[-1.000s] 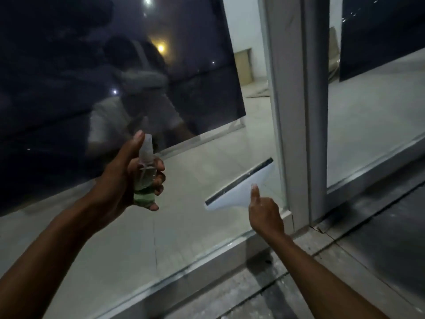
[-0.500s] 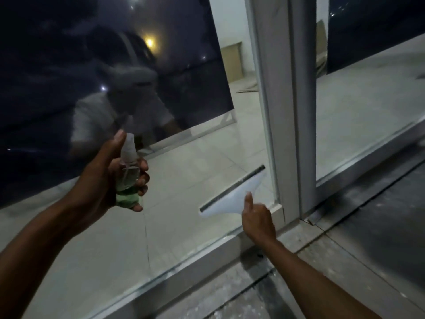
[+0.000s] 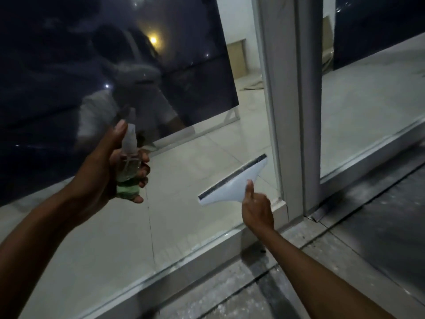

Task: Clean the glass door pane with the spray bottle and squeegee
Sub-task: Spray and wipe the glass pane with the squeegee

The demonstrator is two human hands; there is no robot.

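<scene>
Head view: your left hand (image 3: 101, 178) grips the small clear green-bottomed spray bottle (image 3: 129, 166); your right hand (image 3: 257, 209) holds the white squeegee (image 3: 232, 183) against the glass door pane's (image 3: 184, 215) lower corner. Wiping looks underway, not finished.

The squeegee (image 3: 232, 184) handle is hidden inside the right hand (image 3: 257, 209), so only its blade and white head show; the back of the spray bottle (image 3: 128, 164) is covered by the left hand (image 3: 103, 173), whose palm side cannot be seen; both forearms are cut off by the bottom edge; the glass pane (image 3: 184, 222) runs out past the left and top edges; the reflected person in it is dim and blurred.
</scene>
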